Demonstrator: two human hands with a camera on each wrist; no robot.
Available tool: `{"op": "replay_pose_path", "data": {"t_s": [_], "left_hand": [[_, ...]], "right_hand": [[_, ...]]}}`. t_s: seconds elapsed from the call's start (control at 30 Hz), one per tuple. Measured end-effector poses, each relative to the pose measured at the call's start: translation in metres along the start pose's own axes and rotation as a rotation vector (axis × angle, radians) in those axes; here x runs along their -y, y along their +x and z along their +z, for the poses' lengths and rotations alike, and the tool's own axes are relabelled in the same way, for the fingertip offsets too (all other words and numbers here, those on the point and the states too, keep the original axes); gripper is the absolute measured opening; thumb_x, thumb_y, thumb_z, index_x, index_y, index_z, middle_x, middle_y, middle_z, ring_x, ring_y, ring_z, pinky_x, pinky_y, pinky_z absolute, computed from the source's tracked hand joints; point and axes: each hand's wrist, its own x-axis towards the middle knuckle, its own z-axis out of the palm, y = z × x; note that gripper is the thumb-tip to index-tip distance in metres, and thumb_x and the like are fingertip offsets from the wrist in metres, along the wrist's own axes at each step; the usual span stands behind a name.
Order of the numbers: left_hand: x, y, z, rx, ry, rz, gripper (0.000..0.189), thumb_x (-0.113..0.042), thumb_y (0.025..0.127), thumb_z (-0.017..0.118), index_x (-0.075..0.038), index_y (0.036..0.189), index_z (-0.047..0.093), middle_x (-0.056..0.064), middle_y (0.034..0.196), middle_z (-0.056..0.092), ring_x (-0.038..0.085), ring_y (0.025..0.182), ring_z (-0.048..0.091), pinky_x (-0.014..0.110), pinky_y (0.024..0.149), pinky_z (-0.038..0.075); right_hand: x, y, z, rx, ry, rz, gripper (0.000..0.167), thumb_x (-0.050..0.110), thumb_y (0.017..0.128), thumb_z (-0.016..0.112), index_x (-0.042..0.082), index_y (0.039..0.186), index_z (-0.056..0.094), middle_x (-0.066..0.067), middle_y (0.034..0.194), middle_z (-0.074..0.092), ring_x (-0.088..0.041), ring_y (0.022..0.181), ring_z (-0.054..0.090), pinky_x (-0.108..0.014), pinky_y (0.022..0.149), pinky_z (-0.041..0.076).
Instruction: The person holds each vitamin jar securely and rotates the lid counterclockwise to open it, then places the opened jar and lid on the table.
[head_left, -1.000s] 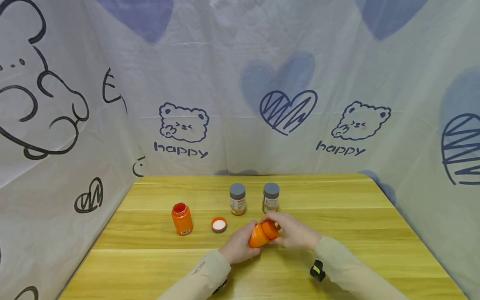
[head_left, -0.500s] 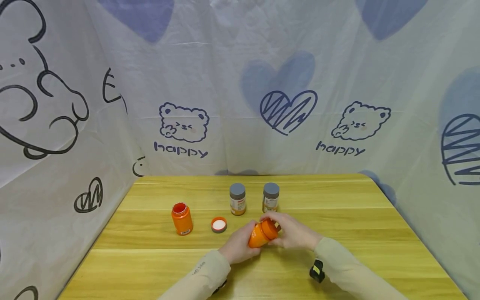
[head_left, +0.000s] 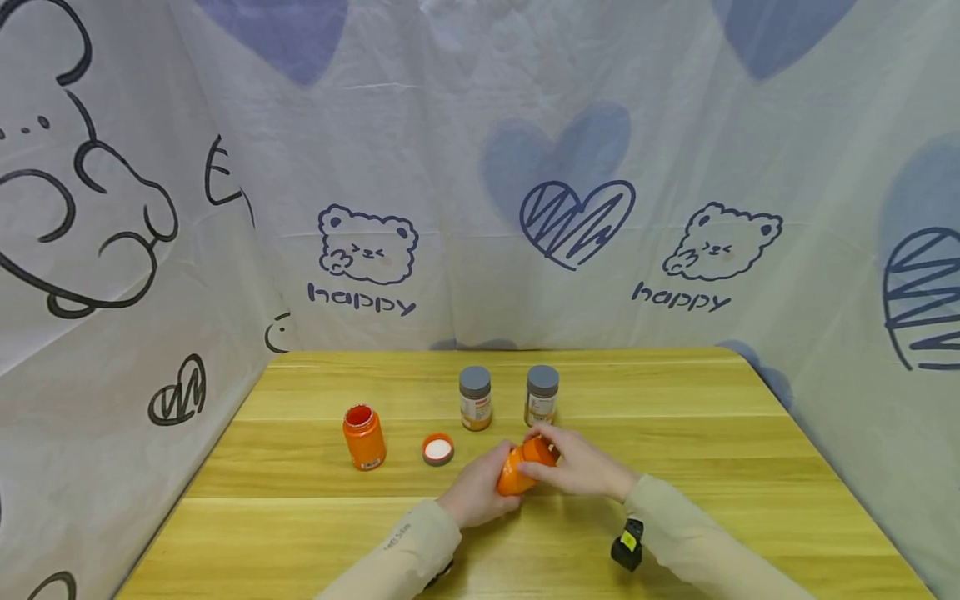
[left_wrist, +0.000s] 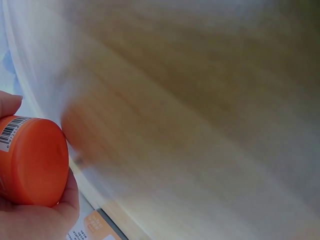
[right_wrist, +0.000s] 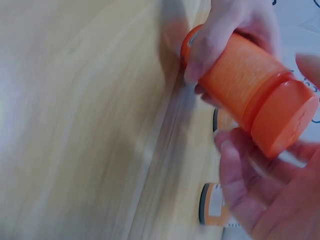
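My left hand [head_left: 480,490] grips the body of an orange pill bottle [head_left: 512,477], which is tilted with its orange cap [head_left: 537,454] up and to the right. In the left wrist view the bottle's round base [left_wrist: 41,162] and a barcode show. Around the cap is my right hand [head_left: 581,467], its fingers spread. The right wrist view has its fingers [right_wrist: 235,162] at the underside of the cap, while the thumb stands off the cap's far side.
An uncapped orange bottle [head_left: 365,442] stands at the left, a grey-rimmed lid [head_left: 438,450] lying inside up beside it. Two grey-capped bottles, one in the middle [head_left: 476,408] and another bottle [head_left: 541,398] close behind my right hand, stand on the wooden table [head_left: 720,467].
My right hand has rolled about the cap, its thumb coming over the near side of the bottle's neck. The left hand and its bottle have barely moved.
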Motion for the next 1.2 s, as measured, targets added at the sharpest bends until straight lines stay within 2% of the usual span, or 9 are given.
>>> {"op": "replay_pose_path", "data": {"t_s": [0.13,0.3,0.47,0.63,0.87,1.2], "left_hand": [[-0.002,-0.001,0.000,-0.004,0.013,0.010,0.054,-0.010,0.081,0.079,-0.015,0.126,0.051,0.002,0.110,0.065,0.011,0.093,0.059,0.031,0.087,0.052],[-0.003,-0.003,-0.001,-0.012,0.024,0.013,0.058,-0.009,0.080,0.080,-0.015,0.129,0.049,0.002,0.113,0.065,0.013,0.097,0.061,0.032,0.090,0.052],[-0.003,-0.003,-0.001,-0.012,0.020,0.011,0.061,-0.009,0.080,0.080,-0.014,0.132,0.049,0.003,0.116,0.066,0.014,0.100,0.062,0.034,0.092,0.052],[-0.002,-0.002,0.001,-0.015,0.022,0.011,0.062,-0.010,0.080,0.079,-0.015,0.134,0.048,0.003,0.116,0.065,0.013,0.100,0.061,0.033,0.092,0.052],[-0.001,-0.002,0.001,-0.026,0.031,0.038,0.064,-0.009,0.080,0.078,-0.012,0.136,0.047,0.005,0.117,0.066,0.015,0.101,0.062,0.036,0.093,0.053],[0.001,-0.001,0.001,-0.011,0.014,0.013,0.061,-0.010,0.081,0.078,-0.016,0.133,0.048,0.001,0.115,0.065,0.012,0.099,0.061,0.033,0.092,0.052]], "right_hand": [[0.006,0.003,0.002,-0.024,0.031,0.133,0.035,0.047,0.099,0.058,0.015,0.114,0.062,-0.002,0.097,0.066,-0.014,0.084,0.058,-0.028,0.072,0.049],[0.012,0.005,0.003,-0.056,0.095,0.305,0.045,0.050,0.098,0.057,0.009,0.115,0.062,-0.007,0.091,0.067,-0.015,0.069,0.061,-0.029,0.062,0.051],[0.020,0.005,0.003,-0.050,0.102,0.407,0.048,0.056,0.096,0.057,0.010,0.110,0.062,-0.005,0.083,0.065,-0.019,0.056,0.061,-0.028,0.055,0.048],[0.026,0.004,0.003,-0.054,0.097,0.455,0.048,0.059,0.094,0.056,0.012,0.103,0.062,-0.005,0.078,0.064,-0.019,0.052,0.061,-0.028,0.051,0.047],[0.029,0.004,0.003,-0.056,0.115,0.498,0.051,0.059,0.095,0.055,0.010,0.105,0.061,-0.005,0.079,0.064,-0.017,0.051,0.059,-0.031,0.052,0.052],[0.030,0.005,0.003,-0.050,0.122,0.494,0.045,0.056,0.095,0.057,0.011,0.097,0.060,-0.005,0.072,0.062,-0.016,0.050,0.058,-0.031,0.051,0.051]]}}
